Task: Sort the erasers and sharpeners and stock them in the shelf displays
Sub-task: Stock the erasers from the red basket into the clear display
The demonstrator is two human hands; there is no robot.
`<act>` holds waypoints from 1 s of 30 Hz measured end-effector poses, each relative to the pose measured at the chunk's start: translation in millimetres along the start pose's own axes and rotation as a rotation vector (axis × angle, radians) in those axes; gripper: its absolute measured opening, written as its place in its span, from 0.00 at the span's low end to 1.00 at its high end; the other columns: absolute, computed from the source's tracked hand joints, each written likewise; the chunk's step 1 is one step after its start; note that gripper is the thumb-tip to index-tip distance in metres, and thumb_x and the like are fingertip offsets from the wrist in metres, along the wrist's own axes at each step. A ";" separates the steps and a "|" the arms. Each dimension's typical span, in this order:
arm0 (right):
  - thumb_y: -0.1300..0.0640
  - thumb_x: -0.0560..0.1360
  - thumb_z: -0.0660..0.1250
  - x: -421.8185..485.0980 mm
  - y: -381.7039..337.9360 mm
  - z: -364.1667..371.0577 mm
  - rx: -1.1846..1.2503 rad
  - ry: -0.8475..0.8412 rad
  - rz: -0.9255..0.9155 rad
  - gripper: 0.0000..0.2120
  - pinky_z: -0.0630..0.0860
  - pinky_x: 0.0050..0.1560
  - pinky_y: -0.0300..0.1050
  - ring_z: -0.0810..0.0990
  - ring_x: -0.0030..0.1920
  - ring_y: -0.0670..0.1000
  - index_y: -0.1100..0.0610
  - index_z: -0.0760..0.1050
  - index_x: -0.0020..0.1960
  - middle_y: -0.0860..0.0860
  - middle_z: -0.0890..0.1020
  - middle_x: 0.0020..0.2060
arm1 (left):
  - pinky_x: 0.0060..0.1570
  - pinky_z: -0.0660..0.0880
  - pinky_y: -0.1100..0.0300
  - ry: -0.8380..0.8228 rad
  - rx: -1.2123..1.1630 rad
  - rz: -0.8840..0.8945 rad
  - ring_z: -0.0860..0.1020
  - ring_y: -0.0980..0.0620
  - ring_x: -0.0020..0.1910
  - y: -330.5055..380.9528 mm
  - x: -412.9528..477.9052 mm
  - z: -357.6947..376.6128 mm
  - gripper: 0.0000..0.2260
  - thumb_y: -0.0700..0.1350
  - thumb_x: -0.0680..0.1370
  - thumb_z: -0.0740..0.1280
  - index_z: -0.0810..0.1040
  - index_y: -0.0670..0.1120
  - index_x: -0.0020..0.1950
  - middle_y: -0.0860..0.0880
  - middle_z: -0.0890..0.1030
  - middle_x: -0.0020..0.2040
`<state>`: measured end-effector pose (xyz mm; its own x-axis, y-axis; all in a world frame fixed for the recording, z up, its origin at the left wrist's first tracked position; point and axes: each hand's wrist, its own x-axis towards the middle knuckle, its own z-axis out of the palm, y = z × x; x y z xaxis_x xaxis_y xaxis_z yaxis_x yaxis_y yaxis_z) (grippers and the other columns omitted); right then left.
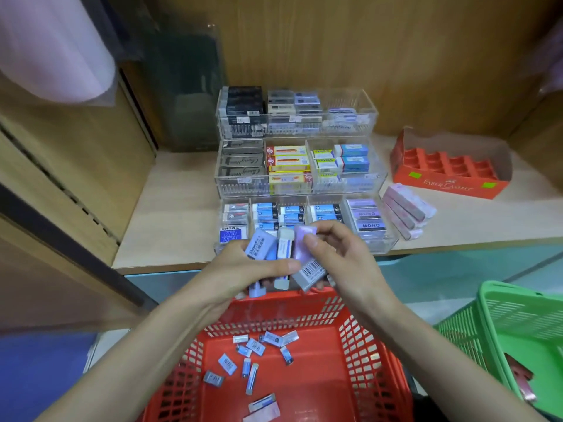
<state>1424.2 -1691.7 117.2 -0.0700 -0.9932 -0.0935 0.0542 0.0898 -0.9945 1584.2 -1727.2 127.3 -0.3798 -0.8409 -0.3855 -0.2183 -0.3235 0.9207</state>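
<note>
My left hand [243, 269] grips a fan of several erasers [268, 248] just in front of the shelf edge. My right hand [338, 254] pinches a lilac eraser [303, 242] at the right side of that fan, thumb on its face. Behind the hands, a three-tier clear acrylic display [382, 181] holds rows of boxed erasers. Below my arms, a red basket [350, 345] has several loose small erasers [256, 348] scattered on its floor.
A red Faber-Castell cardboard tray [447, 181] sits at the right of the wooden shelf [170, 214]. Pink eraser packs [405, 208] lie beside the display. A green basket [518, 330] stands to the right of the red one.
</note>
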 end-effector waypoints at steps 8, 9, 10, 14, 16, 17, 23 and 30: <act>0.41 0.71 0.58 0.5 3.3 -3.0 -0.255 0.087 -0.147 0.15 0.64 0.32 0.36 0.65 0.28 0.41 0.52 0.68 0.35 0.40 0.68 0.25 | 0.35 0.59 0.57 -0.117 -0.031 -0.049 0.69 0.53 0.30 -4.9 -4.1 8.2 0.19 0.60 0.54 0.78 0.81 0.51 0.38 0.47 0.75 0.33; 0.41 0.71 0.57 0.3 3.1 -3.1 -0.303 0.115 -0.170 0.15 0.64 0.33 0.36 0.65 0.28 0.41 0.51 0.66 0.34 0.40 0.68 0.24 | 0.35 0.59 0.57 -0.130 -0.036 -0.041 0.69 0.53 0.30 -5.8 -4.8 9.6 0.23 0.60 0.54 0.78 0.82 0.48 0.42 0.47 0.75 0.34; 0.41 0.72 0.56 0.0 2.4 -2.9 -0.356 0.136 -0.196 0.16 0.63 0.33 0.35 0.65 0.28 0.41 0.51 0.66 0.34 0.41 0.69 0.24 | 0.34 0.59 0.58 -0.135 -0.033 -0.035 0.69 0.54 0.30 -6.6 -5.0 11.2 0.28 0.60 0.55 0.78 0.82 0.44 0.46 0.46 0.75 0.34; 0.39 0.73 0.54 -2.1 1.9 -0.7 -0.509 0.136 -0.232 0.24 0.65 0.35 0.36 0.67 0.30 0.44 0.60 0.70 0.38 0.46 0.69 0.28 | 0.25 0.64 0.69 -0.074 -0.048 -0.015 0.70 0.58 0.25 -4.1 -8.3 19.3 0.15 0.53 0.61 0.77 0.79 0.45 0.39 0.51 0.73 0.28; 0.34 0.74 0.53 -2.5 2.8 1.7 -0.418 0.082 -0.159 0.24 0.67 0.38 0.39 0.68 0.32 0.43 0.55 0.68 0.37 0.47 0.69 0.30 | 0.26 0.65 0.69 -0.034 -0.077 -0.019 0.70 0.59 0.25 -4.8 -7.7 19.7 0.11 0.51 0.62 0.76 0.80 0.47 0.37 0.53 0.74 0.27; 0.33 0.76 0.52 -1.5 1.5 1.7 -0.283 0.061 -0.094 0.25 0.70 0.40 0.43 0.70 0.35 0.44 0.53 0.68 0.37 0.48 0.71 0.32 | 0.26 0.64 0.68 -0.017 -0.081 -0.023 0.70 0.60 0.25 -5.0 -7.1 18.4 0.12 0.51 0.62 0.78 0.81 0.47 0.38 0.53 0.75 0.28; 0.74 0.61 0.60 5.0 -8.1 -8.9 0.649 -0.047 0.161 0.17 0.76 0.36 0.40 0.73 0.37 0.52 0.60 0.67 0.46 0.56 0.75 0.38 | 0.23 0.61 0.67 0.064 -0.184 0.021 0.67 0.58 0.23 -3.4 -1.0 3.8 0.13 0.54 0.57 0.79 0.84 0.49 0.34 0.49 0.72 0.28; 0.65 0.64 0.69 2.7 2.7 -13.8 0.227 -0.044 -0.025 0.17 0.73 0.51 0.39 0.77 0.46 0.47 0.54 0.72 0.50 0.51 0.80 0.45 | 0.25 0.64 0.69 0.085 -0.205 0.081 0.68 0.58 0.25 -3.6 -0.7 -6.1 0.10 0.54 0.58 0.76 0.81 0.50 0.31 0.51 0.75 0.29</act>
<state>1410.4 -1693.1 113.6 -0.0312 -0.9976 -0.0622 0.2757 0.0512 -0.9599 1590.8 -1728.1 124.6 -0.3096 -0.8985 -0.3113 0.0000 -0.3273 0.9449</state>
